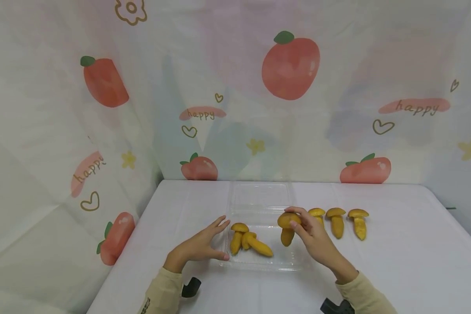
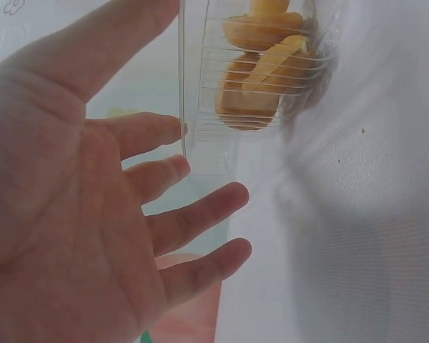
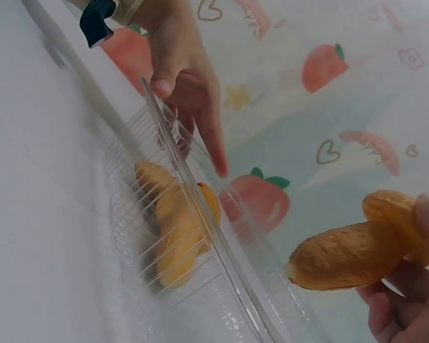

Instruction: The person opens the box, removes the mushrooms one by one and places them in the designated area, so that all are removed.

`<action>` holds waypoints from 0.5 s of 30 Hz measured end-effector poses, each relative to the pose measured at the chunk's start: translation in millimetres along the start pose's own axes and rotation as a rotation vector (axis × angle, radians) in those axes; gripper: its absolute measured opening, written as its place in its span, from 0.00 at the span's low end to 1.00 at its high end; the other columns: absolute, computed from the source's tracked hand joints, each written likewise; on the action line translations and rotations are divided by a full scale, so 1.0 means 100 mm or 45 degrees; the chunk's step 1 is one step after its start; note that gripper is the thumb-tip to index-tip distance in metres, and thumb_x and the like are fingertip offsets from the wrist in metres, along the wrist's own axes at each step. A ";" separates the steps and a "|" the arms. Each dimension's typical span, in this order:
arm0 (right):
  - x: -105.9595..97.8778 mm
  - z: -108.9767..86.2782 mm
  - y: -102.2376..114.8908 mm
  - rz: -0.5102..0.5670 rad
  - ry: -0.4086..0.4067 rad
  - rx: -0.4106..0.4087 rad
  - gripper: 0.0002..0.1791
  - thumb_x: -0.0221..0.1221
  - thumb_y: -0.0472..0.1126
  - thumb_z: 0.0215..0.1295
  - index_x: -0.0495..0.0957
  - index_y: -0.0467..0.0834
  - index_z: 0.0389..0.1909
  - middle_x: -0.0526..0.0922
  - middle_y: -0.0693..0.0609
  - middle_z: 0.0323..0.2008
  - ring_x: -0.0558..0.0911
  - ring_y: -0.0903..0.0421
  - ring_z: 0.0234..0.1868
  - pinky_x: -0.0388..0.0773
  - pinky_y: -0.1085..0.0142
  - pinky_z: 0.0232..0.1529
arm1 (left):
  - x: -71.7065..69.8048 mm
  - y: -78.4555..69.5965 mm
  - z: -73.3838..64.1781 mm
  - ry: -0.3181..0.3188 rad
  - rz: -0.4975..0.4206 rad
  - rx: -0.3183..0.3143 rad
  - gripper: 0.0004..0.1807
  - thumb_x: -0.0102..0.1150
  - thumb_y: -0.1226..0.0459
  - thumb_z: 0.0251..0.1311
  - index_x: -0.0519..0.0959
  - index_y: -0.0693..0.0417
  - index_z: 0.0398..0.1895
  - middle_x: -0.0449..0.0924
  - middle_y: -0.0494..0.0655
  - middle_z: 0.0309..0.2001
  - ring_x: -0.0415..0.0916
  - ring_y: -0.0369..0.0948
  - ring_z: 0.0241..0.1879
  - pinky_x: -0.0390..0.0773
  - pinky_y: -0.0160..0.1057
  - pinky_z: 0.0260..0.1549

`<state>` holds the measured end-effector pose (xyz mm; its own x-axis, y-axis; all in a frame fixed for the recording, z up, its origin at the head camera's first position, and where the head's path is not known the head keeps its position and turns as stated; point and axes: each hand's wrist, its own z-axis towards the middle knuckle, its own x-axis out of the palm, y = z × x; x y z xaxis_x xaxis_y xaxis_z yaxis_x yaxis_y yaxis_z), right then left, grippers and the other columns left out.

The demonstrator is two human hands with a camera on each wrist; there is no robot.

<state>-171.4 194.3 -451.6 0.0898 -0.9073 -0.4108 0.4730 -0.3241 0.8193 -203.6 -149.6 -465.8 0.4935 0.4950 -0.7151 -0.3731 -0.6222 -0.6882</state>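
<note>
Nearest the wearer, two beige sleeves (image 1: 162, 290) came in over a white-covered table (image 1: 411, 253), with a black piece (image 1: 191, 288) by the left wrist and another black piece (image 1: 337, 307) by the right. The left hand (image 1: 199, 245) was held with fingers spread and thumb well apart from them, gripping nothing, its tips at the left edge of a clear plastic box (image 1: 286, 262); whether each tip touched the rim could not be told. The right hand (image 1: 319, 245) pinched a yellow mushroom (image 1: 289, 221) by its cap between thumb and fingers, stem pointing down, above the right part of the box. Inside the box, toward its left side, lay two more mushrooms touching each other: one with its cap (image 1: 240, 227) toward the far side, the other slantwise, its stem (image 1: 262, 248) running toward the near right. Right of the box, three mushrooms stood in a row on the table, caps away from the wearer: the first (image 1: 316, 212) partly hidden behind the right hand's fingers, then a middle one (image 1: 337, 223) and an end one (image 1: 359, 223). Behind the box its clear lid (image 1: 261, 194) lay folded back. Farthest off hung a pale backdrop (image 1: 235, 56) printed with red fruits (image 1: 291, 69), hearts, flowers and the word "happy".
</note>
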 end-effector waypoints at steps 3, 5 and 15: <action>-0.03 0.00 0.00 -0.010 -0.033 -0.007 0.19 0.47 0.34 0.80 0.72 0.36 0.66 0.83 0.39 0.53 0.77 0.75 0.52 0.71 0.84 0.56 | 0.00 0.00 0.00 0.002 -0.001 -0.007 0.55 0.75 0.53 0.56 0.51 0.51 0.82 0.40 0.56 0.83 0.46 0.58 0.81 0.57 0.64 0.74; -0.05 0.00 0.00 -0.033 -0.052 0.000 0.19 0.45 0.35 0.81 0.72 0.37 0.67 0.82 0.40 0.54 0.75 0.76 0.53 0.68 0.86 0.57 | 0.00 -0.01 0.00 0.002 -0.002 -0.008 0.55 0.75 0.54 0.56 0.51 0.51 0.82 0.40 0.56 0.83 0.46 0.58 0.80 0.57 0.64 0.74; -0.19 0.00 0.04 -0.045 -0.061 -0.041 0.23 0.51 0.30 0.76 0.66 0.34 0.70 0.79 0.40 0.51 0.78 0.70 0.46 0.77 0.78 0.47 | 0.01 0.00 0.02 -0.003 0.013 -0.001 0.56 0.75 0.53 0.55 0.52 0.54 0.81 0.40 0.57 0.83 0.47 0.59 0.80 0.57 0.65 0.73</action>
<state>-171.4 210.7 -440.7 0.0309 -0.9074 -0.4191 0.5029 -0.3482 0.7911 -204.0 -147.7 -466.6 0.4880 0.4901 -0.7223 -0.3777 -0.6275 -0.6809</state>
